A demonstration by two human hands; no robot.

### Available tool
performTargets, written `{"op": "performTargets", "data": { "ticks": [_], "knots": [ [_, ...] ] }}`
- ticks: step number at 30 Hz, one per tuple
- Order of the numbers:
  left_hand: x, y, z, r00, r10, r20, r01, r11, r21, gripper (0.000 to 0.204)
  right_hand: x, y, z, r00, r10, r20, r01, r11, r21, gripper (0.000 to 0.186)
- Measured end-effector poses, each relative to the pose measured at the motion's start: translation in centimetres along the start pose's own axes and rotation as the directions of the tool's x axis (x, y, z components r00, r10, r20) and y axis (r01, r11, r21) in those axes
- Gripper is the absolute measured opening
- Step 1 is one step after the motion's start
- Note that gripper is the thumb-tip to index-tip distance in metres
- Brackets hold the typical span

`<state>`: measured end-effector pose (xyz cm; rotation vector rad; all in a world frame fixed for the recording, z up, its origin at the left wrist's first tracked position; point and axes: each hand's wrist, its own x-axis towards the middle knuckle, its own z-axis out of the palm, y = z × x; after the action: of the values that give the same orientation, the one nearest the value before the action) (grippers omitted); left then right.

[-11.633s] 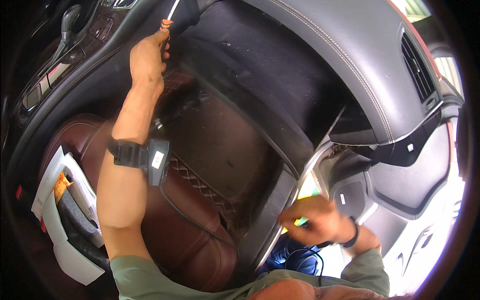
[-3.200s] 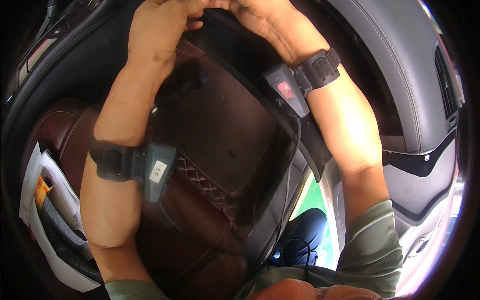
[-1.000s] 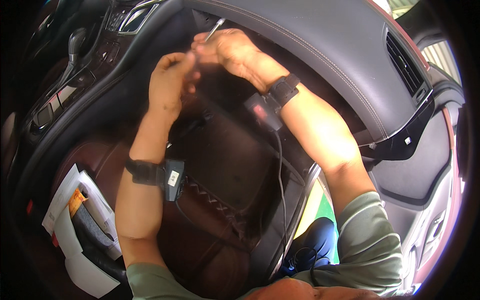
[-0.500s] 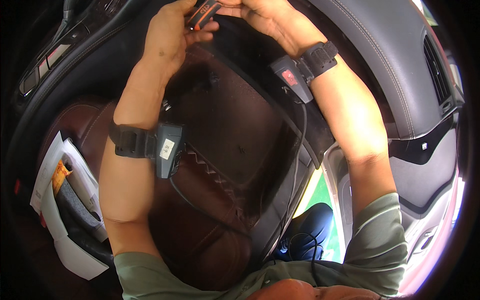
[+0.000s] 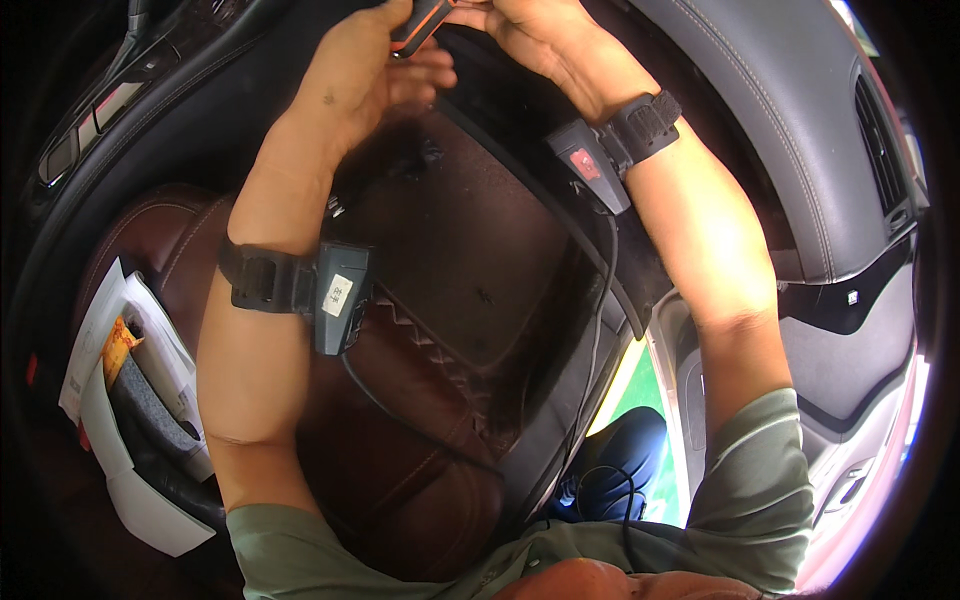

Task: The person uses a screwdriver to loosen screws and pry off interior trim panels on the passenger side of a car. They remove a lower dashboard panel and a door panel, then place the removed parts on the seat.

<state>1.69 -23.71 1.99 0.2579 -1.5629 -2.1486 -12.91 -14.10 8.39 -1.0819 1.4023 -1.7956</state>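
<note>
A screwdriver with a black and orange handle [image 5: 420, 25] is at the top edge, its shaft out of view. My left hand [image 5: 355, 70] has its thumb against the handle, with its lower fingers loosely bent underneath. My right hand [image 5: 525, 28], partly cut off by the top edge, reaches from the right with fingertips closed on the screwdriver beside my left thumb. Each forearm wears a strapped black device, the left [image 5: 340, 300] and the right [image 5: 590, 165], trailing cables. Below my hands lies a dark, worn panel [image 5: 470, 270] above brown quilted leather.
I am inside a car: brown seat [image 5: 150, 230], centre console [image 5: 90, 135] left, dashboard [image 5: 800, 110] with vent, open door [image 5: 850, 350] right. Papers and pouches [image 5: 140, 400] lie at left. A dark-trousered leg [image 5: 625, 460] shows in the doorway.
Compared with a second ago, both hands sit higher in the picture and the view has shifted. Since half a second ago, the handle has risen slightly and my left fingers have loosened.
</note>
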Motion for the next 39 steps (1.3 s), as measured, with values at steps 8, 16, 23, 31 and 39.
{"op": "performTargets", "data": {
  "ticks": [8, 16, 23, 31, 39],
  "knots": [
    [1.1, -2.9, 0.7, 0.873, 0.462, -0.154, -0.43, 0.88, 0.202, 0.027, -1.8, -0.9, 2.2, 0.982, 0.18, -0.053, -0.187, 0.965, -0.182, 0.011],
    [0.6, 0.3, -0.8, 0.978, -0.205, 0.023, 0.207, 0.973, -0.1, 0.029, -0.5, 0.0, 0.4, 0.995, 0.103, 0.002, -0.103, 0.994, 0.034, 0.01],
    [0.5, -1.8, 0.5, 0.933, 0.289, -0.215, -0.278, 0.957, 0.081, 0.02, -0.2, 0.0, 1.7, 0.995, 0.085, -0.047, -0.089, 0.99, -0.111, 0.011],
    [1.4, -1.4, -1.9, 0.998, -0.051, 0.045, 0.064, 0.935, -0.348, 0.029, -1.7, -0.9, 1.7, 0.989, 0.145, 0.032, -0.146, 0.989, 0.025, 0.01],
    [-0.4, 0.6, 0.1, 0.999, 0.038, 0.016, -0.032, 0.961, -0.275, 0.018, -0.3, 0.6, 0.0, 1.0, 0.011, 0.014, -0.01, 0.998, -0.069, 0.012]
  ]
}}
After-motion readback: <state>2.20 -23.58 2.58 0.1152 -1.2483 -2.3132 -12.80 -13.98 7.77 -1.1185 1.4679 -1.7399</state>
